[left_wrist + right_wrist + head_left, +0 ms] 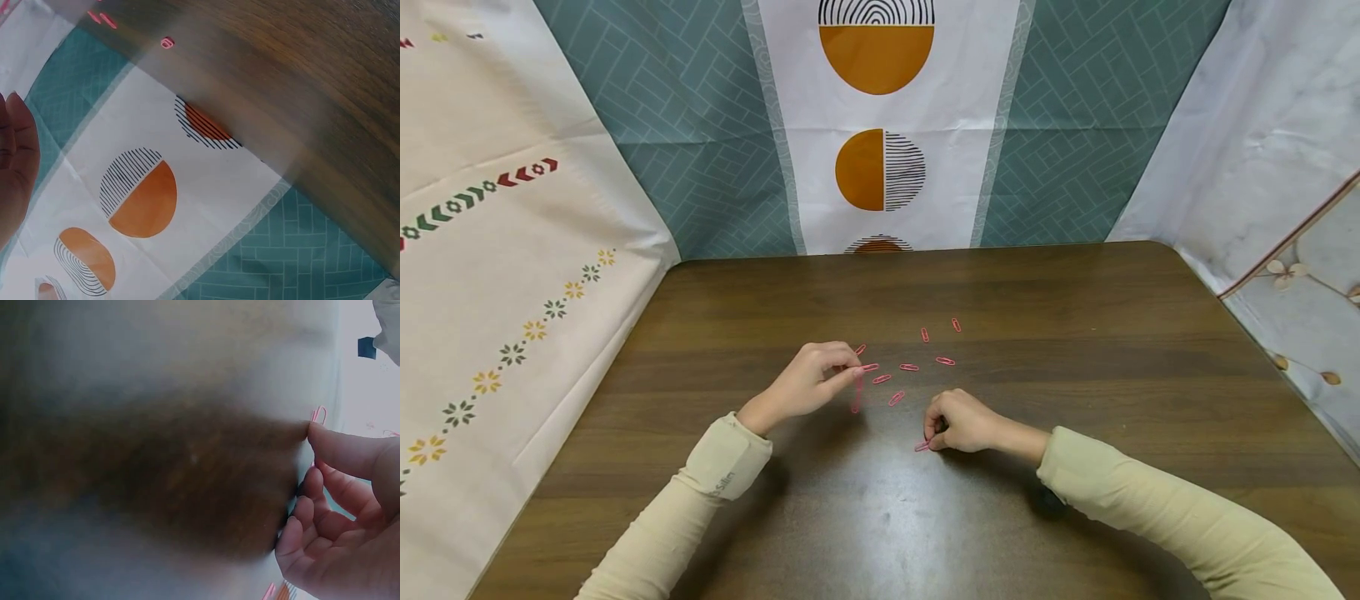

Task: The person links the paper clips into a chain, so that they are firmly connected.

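Lying between both hands, loose pink clips (909, 367) seemingly scatter the table (1075, 317).

A short chain of pink paperclips (857, 393) dangles upright, another pink paperclip (922, 447) lying flat (nearer the person).

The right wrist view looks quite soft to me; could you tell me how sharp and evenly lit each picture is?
Head view: sharp, with mild glare on the table. Left wrist view: a hazy band blurs the table edge, though the patterned backdrop stays clear. Right wrist view: the tabletop is a blurred brown smear; only the right hand and a pink paper clip are recognisable.
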Demonstrator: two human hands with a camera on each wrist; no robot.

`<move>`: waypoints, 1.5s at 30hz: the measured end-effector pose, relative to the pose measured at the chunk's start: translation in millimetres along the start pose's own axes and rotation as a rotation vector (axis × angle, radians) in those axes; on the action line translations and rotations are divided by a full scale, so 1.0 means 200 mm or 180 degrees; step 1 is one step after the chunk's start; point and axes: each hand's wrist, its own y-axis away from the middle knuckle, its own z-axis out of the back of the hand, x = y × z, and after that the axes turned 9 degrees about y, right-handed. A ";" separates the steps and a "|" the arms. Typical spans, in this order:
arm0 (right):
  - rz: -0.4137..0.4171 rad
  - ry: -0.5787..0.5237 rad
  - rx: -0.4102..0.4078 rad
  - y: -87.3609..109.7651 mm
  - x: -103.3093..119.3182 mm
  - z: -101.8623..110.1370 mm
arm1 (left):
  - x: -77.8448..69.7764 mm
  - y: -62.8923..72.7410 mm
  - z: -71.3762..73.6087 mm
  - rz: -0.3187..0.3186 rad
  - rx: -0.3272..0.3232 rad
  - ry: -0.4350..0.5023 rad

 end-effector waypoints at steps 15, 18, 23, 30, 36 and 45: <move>-0.0073 -0.0659 -0.0052 -0.01 -0.02 0.07 | 0.01 0.01 0.01 -0.0046 0.0007 0.0051; -0.0126 -0.0741 -0.0148 -0.01 -0.02 0.10 | 0.01 0.01 0.00 -0.0022 0.0008 0.0053; -0.0214 -0.0805 -0.0255 -0.02 -0.01 0.15 | 0.01 0.01 0.00 -0.0004 0.0005 0.0031; -0.0327 -0.0985 -0.0339 -0.01 -0.01 0.20 | 0.01 0.01 0.00 -0.0011 -0.0008 0.0057; -0.0246 -0.1040 -0.0355 -0.01 0.00 0.23 | 0.00 0.00 -0.01 0.0020 0.0011 0.0095; -0.0127 -0.0977 -0.0194 -0.01 0.00 0.24 | 0.00 0.00 -0.01 0.0041 0.0026 0.0109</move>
